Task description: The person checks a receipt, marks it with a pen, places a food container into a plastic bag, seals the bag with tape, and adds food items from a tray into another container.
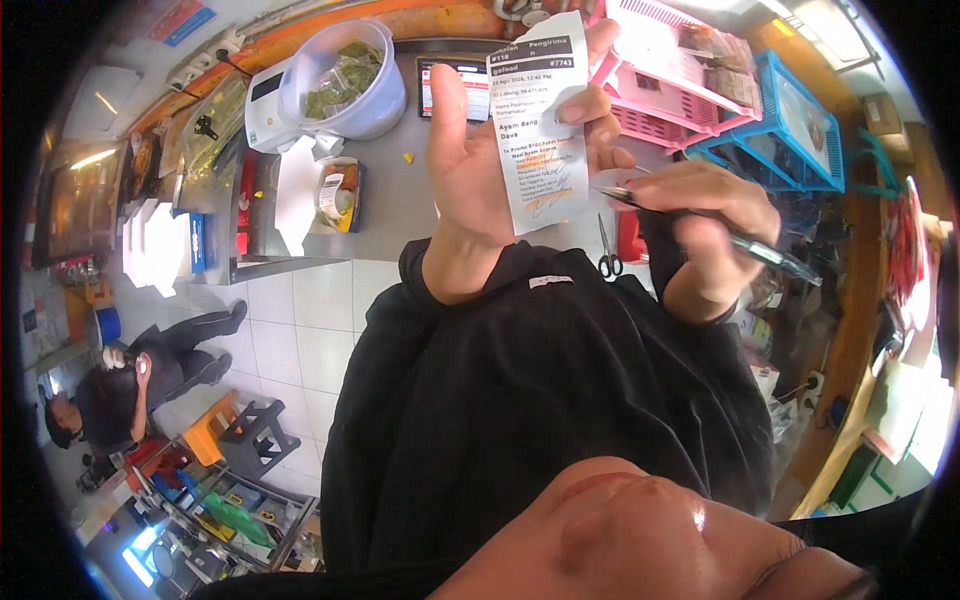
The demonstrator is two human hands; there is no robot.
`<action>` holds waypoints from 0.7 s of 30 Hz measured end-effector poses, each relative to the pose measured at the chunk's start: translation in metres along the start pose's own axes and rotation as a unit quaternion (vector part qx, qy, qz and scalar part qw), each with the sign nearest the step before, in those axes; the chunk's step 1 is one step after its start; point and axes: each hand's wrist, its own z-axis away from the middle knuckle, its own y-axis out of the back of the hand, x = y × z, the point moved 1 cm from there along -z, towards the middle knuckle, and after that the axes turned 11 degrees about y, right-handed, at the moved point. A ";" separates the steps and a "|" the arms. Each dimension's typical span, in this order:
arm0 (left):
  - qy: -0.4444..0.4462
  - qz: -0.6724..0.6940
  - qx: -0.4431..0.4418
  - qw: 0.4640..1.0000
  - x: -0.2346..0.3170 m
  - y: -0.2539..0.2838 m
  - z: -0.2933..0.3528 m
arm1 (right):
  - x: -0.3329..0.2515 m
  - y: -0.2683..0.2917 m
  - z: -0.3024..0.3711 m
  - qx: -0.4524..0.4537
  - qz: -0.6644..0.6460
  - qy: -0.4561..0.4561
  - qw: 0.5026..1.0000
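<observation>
A long white printed receipt (540, 120) lies across the upturned palm of my left hand (465, 185). The fingers of that hand curl over the receipt's right edge, while the thumb sticks out to the left. Pen strokes and an orange mark show near the receipt's lower end. My right hand (725, 215), slightly blurred, grips a dark pen with a clear end (775, 260). The pen's tip points at the lower right edge of the receipt; whether it touches the paper I cannot tell. Scissors (608, 255) with black handles lie between my forearms.
Beyond my left hand are a tablet (438, 75), a translucent tub (392, 95) of green packets and a white device (266, 110). An open food box (345, 200) sits on the counter (385, 190). Pink (650, 60) and blue baskets (775, 110) stand right. A person (150, 370) stands behind left, near stools (258, 440).
</observation>
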 end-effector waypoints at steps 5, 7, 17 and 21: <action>-0.047 -0.064 0.088 0.993 0.003 -0.011 0.003 | 0.003 -0.028 -0.017 -0.017 0.141 0.006 0.990; -0.049 -0.050 0.085 0.994 0.005 -0.006 0.007 | 0.005 -0.032 -0.019 -0.013 0.176 0.013 0.984; -0.005 0.065 0.092 0.994 -0.002 -0.012 0.001 | 0.010 -0.013 -0.001 -0.014 0.161 -0.001 0.987; 0.006 0.023 0.048 0.999 -0.007 0.000 -0.007 | 0.001 -0.011 0.004 -0.095 0.177 -0.040 0.979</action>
